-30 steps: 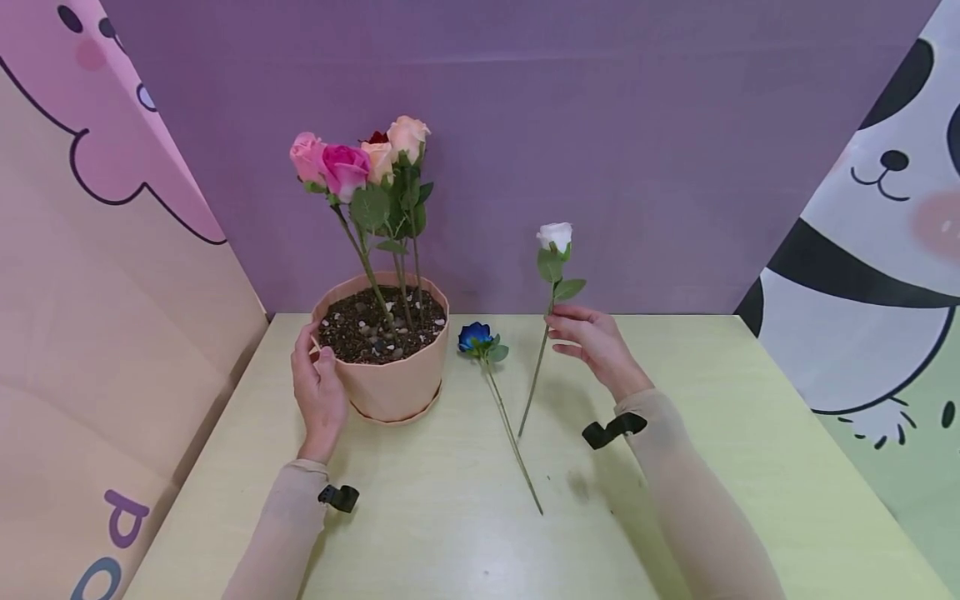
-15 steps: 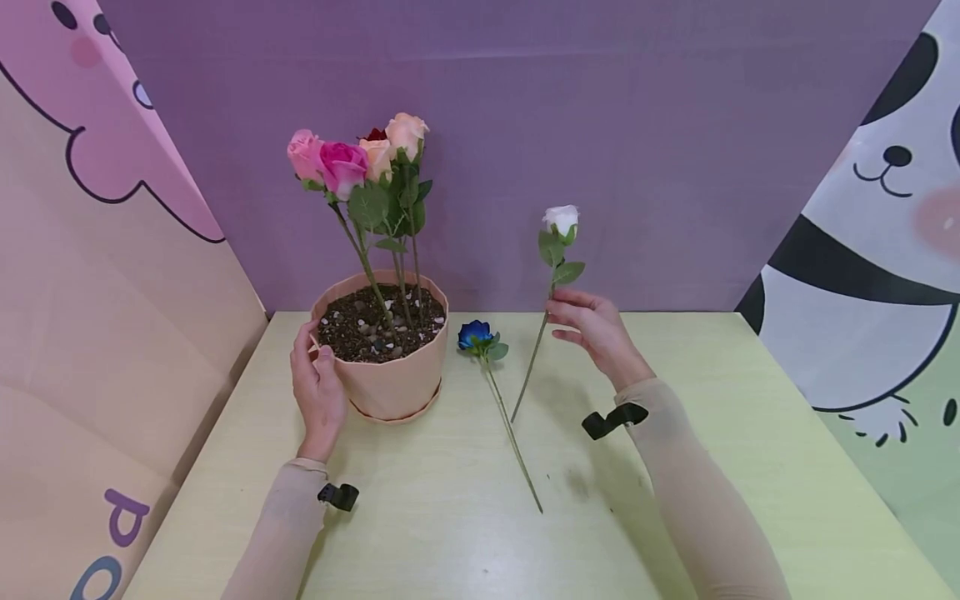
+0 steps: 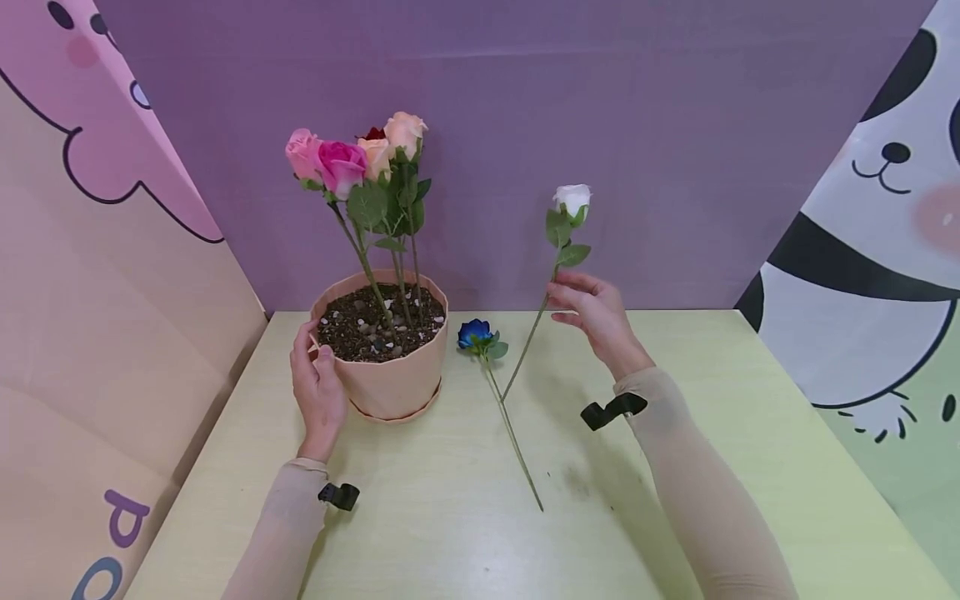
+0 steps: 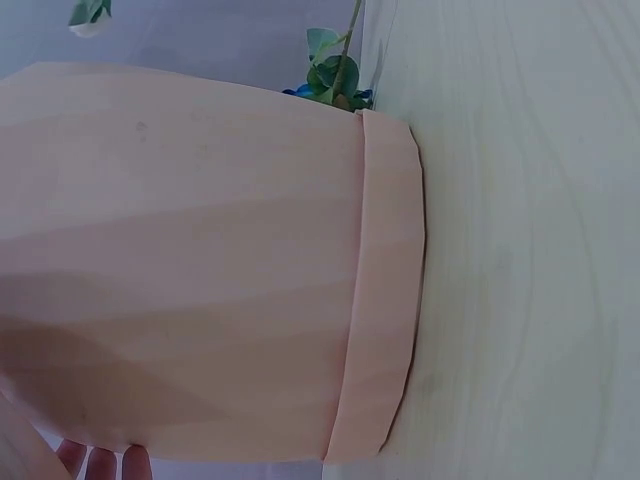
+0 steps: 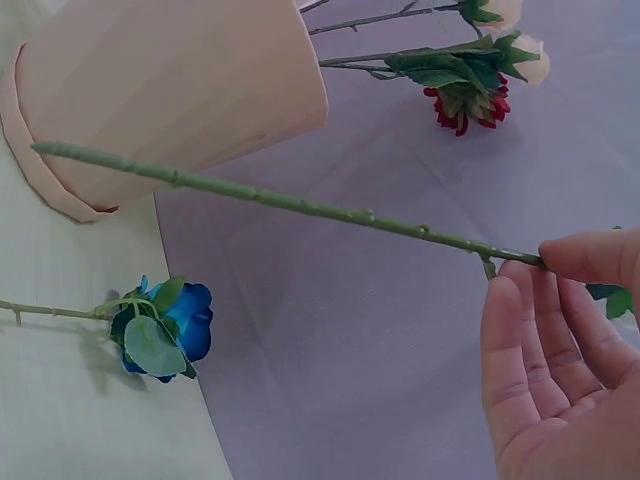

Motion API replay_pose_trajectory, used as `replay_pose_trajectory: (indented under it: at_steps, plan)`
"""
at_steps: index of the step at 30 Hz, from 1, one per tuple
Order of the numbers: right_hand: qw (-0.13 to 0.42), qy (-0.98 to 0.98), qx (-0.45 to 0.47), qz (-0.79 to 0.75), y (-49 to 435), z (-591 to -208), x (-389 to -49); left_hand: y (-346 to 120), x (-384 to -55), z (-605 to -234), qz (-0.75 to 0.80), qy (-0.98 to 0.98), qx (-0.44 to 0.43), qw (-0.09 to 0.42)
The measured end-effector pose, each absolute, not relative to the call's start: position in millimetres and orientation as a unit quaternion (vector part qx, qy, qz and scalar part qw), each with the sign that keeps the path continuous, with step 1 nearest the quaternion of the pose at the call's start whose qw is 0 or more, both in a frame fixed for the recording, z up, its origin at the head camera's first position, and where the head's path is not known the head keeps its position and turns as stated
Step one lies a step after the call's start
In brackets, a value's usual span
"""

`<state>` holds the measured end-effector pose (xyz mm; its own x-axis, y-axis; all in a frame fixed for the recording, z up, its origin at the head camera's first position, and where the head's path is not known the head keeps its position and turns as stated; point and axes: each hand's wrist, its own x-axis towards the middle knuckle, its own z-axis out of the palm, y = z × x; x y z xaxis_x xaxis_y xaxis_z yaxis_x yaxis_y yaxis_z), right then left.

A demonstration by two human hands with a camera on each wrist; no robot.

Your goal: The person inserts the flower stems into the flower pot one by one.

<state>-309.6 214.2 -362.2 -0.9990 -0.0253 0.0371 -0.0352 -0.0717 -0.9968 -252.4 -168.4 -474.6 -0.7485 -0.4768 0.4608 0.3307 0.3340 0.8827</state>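
My left hand (image 3: 318, 396) grips the left side of a pink flower pot (image 3: 390, 387), thumb near the rim and fingers around the outer wall; its fingertips (image 4: 135, 462) show past the pot in the left wrist view. Between thumb and fingers, my right hand (image 3: 596, 321) pinches the stem of a white rose (image 3: 572, 200). That rose is raised and tilted, its bare stem end (image 5: 60, 150) pointing down towards the pot's side. A blue rose (image 3: 475, 335) lies on the table between pot and right hand. In the right wrist view the white bloom is out of sight.
Pink, peach and dark red roses (image 3: 342, 169) stand in the pot's dark, pebbly soil (image 3: 356, 329). The pale table (image 3: 435, 517) ends at a purple backdrop (image 3: 675, 167). Patterned cloths with a panda (image 3: 870, 242) and a pink figure flank it.
My right hand has lifted the white rose upward, and its stem end has swung left and up to overlap the blue rose's stem in view. My left hand stays on the pot.
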Motion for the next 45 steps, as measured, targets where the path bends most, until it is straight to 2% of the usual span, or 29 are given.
replay_pose_trajectory:
  at_steps: [14, 21, 34, 45]
  plan:
    - [0.066, -0.673, 0.025, 0.737, 207.3, -343.8, -307.5, -168.7, -251.0, -474.0, -0.571, -0.738, 0.049, 0.356]
    - [0.080, -0.670, 0.041, 0.737, 199.9, -330.7, -307.2, -169.5, -252.0, -474.2, -0.572, -0.740, 0.047, 0.351]
    - [0.106, -0.627, 0.078, 0.768, 178.2, -298.7, -303.6, -168.8, -251.2, -473.4, -0.574, -0.737, 0.045, 0.353]
    - [0.154, -0.612, 0.112, 0.767, 150.6, -275.8, -304.3, -168.4, -251.9, -473.2, -0.574, -0.736, 0.043, 0.357]
